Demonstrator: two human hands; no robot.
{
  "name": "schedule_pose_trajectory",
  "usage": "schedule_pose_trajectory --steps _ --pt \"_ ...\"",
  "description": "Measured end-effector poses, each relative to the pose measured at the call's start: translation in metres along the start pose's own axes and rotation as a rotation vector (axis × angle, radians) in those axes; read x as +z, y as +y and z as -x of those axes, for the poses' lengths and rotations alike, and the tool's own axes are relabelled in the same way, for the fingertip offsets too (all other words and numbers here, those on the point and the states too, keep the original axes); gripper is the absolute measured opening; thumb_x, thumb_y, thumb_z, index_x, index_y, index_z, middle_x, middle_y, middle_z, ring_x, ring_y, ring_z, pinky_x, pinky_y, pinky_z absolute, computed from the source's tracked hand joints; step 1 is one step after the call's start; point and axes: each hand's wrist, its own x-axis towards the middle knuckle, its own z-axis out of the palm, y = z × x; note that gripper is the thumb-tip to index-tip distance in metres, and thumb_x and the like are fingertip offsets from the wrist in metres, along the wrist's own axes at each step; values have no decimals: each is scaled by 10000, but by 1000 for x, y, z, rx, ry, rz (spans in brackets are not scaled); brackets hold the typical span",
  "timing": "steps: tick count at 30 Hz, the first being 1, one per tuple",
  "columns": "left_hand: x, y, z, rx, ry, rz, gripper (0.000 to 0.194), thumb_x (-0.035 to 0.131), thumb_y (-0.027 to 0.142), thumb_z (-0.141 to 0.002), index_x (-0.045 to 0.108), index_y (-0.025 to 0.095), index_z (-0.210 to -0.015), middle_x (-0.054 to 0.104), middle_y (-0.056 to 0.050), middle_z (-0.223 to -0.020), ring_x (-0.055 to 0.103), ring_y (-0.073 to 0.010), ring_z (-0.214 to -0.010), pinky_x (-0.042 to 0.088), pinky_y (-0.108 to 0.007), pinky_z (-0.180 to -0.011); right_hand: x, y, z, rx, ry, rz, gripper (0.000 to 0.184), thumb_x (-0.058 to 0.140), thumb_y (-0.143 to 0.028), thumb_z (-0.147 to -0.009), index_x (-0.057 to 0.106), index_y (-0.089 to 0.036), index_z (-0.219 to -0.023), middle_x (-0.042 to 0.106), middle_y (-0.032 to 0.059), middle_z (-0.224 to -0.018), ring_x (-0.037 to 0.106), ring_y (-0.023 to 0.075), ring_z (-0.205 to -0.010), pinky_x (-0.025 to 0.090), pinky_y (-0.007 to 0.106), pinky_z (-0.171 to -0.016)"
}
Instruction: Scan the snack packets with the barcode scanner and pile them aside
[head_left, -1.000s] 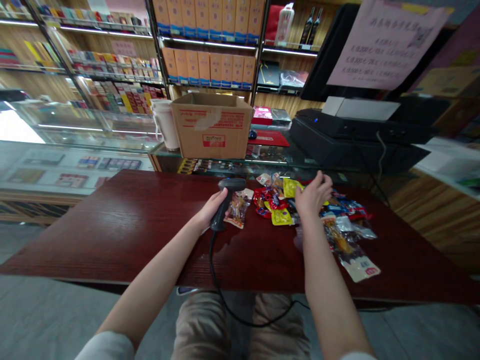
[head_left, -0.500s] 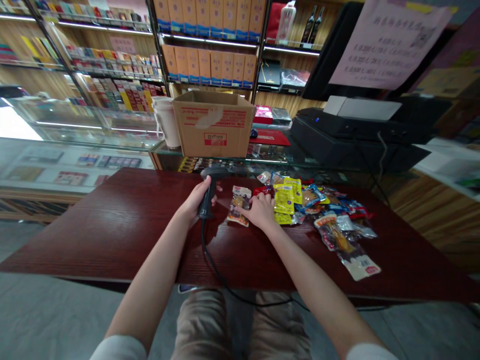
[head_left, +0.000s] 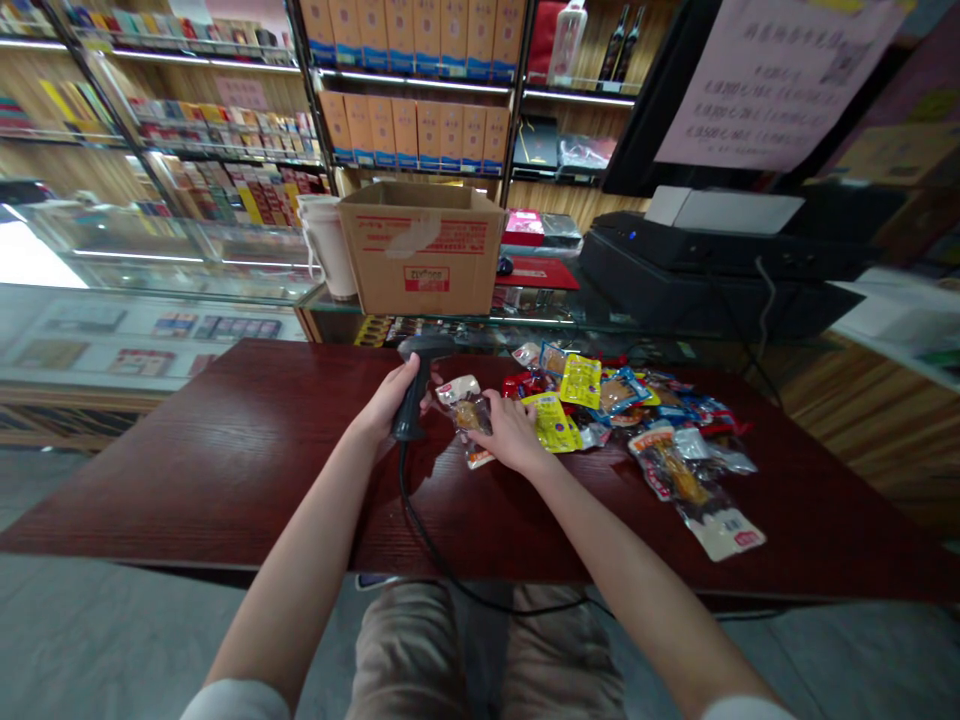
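Note:
My left hand (head_left: 388,402) is wrapped round the handle of a black barcode scanner (head_left: 411,400), whose head points right over the table. From the handle's bottom a black cable (head_left: 431,545) runs down off the front edge. My right hand (head_left: 511,430) pinches the right side of a clear snack packet (head_left: 466,412) with brown food inside and a white top. The packet lies slanted just right of the scanner, partly covered by my fingers. Touching or close beside that hand's knuckles is a yellow packet (head_left: 553,422), at the near edge of a pile of snack packets (head_left: 619,390).
Two longer clear packets (head_left: 679,475) lie at the pile's front right. Behind the dark red table (head_left: 225,450) stand an open cardboard box (head_left: 424,255), a white cup (head_left: 330,245) and a black printer-like machine (head_left: 675,260) on a glass counter. Stocked shelves line the back.
My right hand has shifted slightly left and closed on the clear packet, turning it so its top leans toward the scanner. A yellow packet by the hand has slid left. The scanner stays put.

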Motion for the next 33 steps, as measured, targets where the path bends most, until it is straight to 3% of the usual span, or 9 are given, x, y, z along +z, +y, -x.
schedule_pose_trajectory --steps 5,8,11,14,19,23,33 --pt "1 -1 0 -2 -15 13 552 612 606 -823 606 102 -1047 520 30 -515 472 -96 -382 374 -205 -355 -2 0 -6 27 30 -174 687 627 -230 -796 336 -117 -1409 684 146 -1075 642 282 -1011 404 407 -925" --pt "1 -3 -1 36 -30 30 513 610 584 -836 617 104 -1019 584 -8 -612 465 -84 -393 373 -206 -344 -8 13 -13 42 186 -302 575 549 -208 -825 386 -143 -1372 660 144 -1112 638 265 -991 456 368 -855" --pt "2 -6 -1 78 -75 66 509 620 578 -831 627 103 -1013 635 -42 -719 452 -64 -404 378 -201 -349 -12 30 -20 28 369 -376 409 532 -244 -839 496 -144 -1234 636 156 -1127 609 275 -1028 461 383 -888" --pt "8 -9 1 92 -120 93 536 627 596 -817 629 104 -1028 656 -54 -776 435 -47 -403 384 -197 -362 -9 40 -24 33 465 -432 374 555 -257 -827 511 -151 -1183 621 159 -1130 590 278 -1053 458 396 -920" --pt "19 -14 4 47 -177 69 585 661 616 -776 617 104 -1056 645 -35 -725 448 -58 -402 365 -198 -355 3 38 -25 -78 541 -505 362 586 -254 -810 516 -180 -1157 627 137 -1121 600 266 -1026 478 409 -908" --pt "24 -18 4 78 -203 52 603 691 645 -725 617 117 -1005 661 -50 -804 438 -44 -400 364 -200 -356 7 34 -24 -200 577 -543 375 589 -230 -816 517 -179 -1181 629 142 -1145 610 262 -1058 492 408 -917" --pt "30 -19 7 140 -176 23 580 662 625 -766 595 113 -1029 630 -25 -785 453 -49 -419 368 -210 -367 7 32 -22 -220 542 -564 443 590 -242 -819 491 -173 -1245 610 158 -1209 603 269 -1115 480 428 -968"
